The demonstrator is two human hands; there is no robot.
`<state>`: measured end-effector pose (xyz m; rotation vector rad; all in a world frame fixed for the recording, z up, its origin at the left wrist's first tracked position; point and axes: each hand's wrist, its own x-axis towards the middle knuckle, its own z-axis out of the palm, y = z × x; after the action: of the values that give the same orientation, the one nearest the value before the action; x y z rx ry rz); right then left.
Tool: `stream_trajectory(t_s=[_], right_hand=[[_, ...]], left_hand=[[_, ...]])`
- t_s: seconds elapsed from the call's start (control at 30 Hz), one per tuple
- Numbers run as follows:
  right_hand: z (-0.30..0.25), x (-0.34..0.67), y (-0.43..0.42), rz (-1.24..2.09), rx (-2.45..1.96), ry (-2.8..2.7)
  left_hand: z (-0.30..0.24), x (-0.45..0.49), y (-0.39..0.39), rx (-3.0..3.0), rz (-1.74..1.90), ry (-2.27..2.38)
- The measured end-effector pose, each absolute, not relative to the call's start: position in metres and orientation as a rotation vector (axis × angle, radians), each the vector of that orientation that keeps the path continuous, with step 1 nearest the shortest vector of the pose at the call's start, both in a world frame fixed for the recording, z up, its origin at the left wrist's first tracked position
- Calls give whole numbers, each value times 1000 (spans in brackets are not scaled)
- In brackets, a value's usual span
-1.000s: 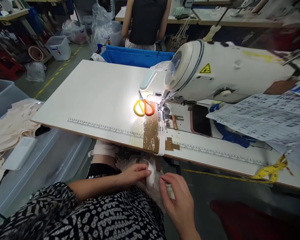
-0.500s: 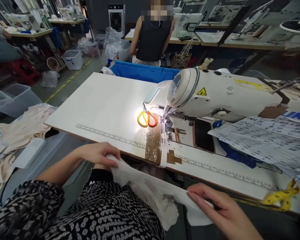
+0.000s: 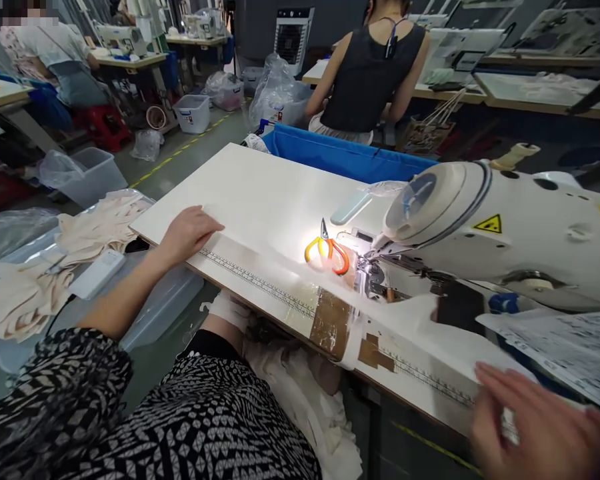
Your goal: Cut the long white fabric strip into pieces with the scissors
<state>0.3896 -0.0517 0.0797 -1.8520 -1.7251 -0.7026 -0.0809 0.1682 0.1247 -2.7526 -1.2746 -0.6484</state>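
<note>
A thin strip of white fabric (image 3: 420, 328) spans the sewing table between my two hands, its middle passing over the handles of the scissors (image 3: 343, 257). My left hand (image 3: 191, 235) is closed on the strip's left end above the printed ruler. At the lower right, my right hand (image 3: 535, 427) is blurred by motion, fingers curled at the other end of the strip. The scissors, one handle yellow and one orange, lie beside the needle area of the sewing machine (image 3: 445, 213). More white fabric (image 3: 300, 387) hangs at my lap under the table edge.
Left of the table, a clear plastic bin (image 3: 155, 313) carries beige fabric pieces (image 3: 25, 293) and a white power bank-like box (image 3: 97, 273). Printed papers (image 3: 560, 347) lie at right. A blue cloth bin (image 3: 350, 157) and a seated person (image 3: 375, 80) are beyond.
Both hands have lifted the white fabric strip from my lap onto the table. My left hand went forward, and the strip is spread wider. The view has turned left.
</note>
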Motion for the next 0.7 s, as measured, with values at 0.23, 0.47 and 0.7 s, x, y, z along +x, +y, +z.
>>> stream_trajectory(t_s=[0.23,0.47,0.7], right_hand=[[45,362,-69,-839,-1676,-1948],[29,329,-66,-550,-1703,-1906],[17,340,-75,-551,-1701,-1884]], left_hand=[[67,-78,119,-2633,-485,-1517],[52,-47,88,-2421,-483,-1738],[50,-48,90,-2389,-517,-1831]])
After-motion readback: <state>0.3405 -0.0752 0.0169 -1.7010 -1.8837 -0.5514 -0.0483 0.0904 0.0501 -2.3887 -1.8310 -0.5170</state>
